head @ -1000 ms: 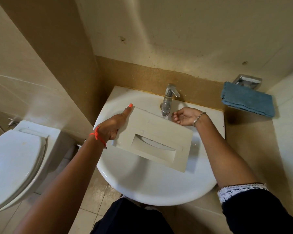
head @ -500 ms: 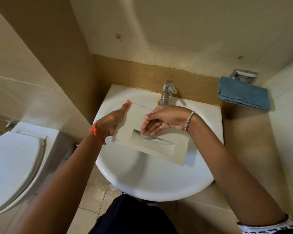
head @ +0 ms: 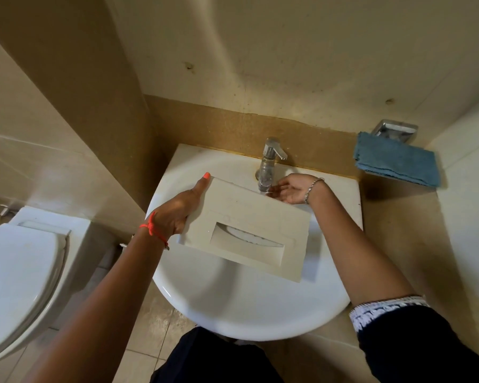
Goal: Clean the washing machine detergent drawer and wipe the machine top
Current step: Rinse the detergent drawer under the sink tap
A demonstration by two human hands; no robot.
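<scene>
The sink (head: 233,313) is glossy ceramic; the drawer (head: 246,208) over the sink, matt cream plastic; the tap (head: 268,161) at the sink's back, shiny metal; the cloth (head: 396,161) right of the sink, soft fabric; the toilet lid (head: 17,272) left of it, glossy.

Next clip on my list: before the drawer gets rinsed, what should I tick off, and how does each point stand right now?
1. Left hand grips the cream plastic detergent drawer by its side edge: ok.
2. Drawer held over the white ceramic sink: ok.
3. Right hand cupped, palm up, at the chrome tap spout: ok.
4. Water running: cannot tell.
5. Drawer compartments clean: cannot tell, only the front panel shows.
6. Folded blue cloth at hand on the right: ok.
</scene>
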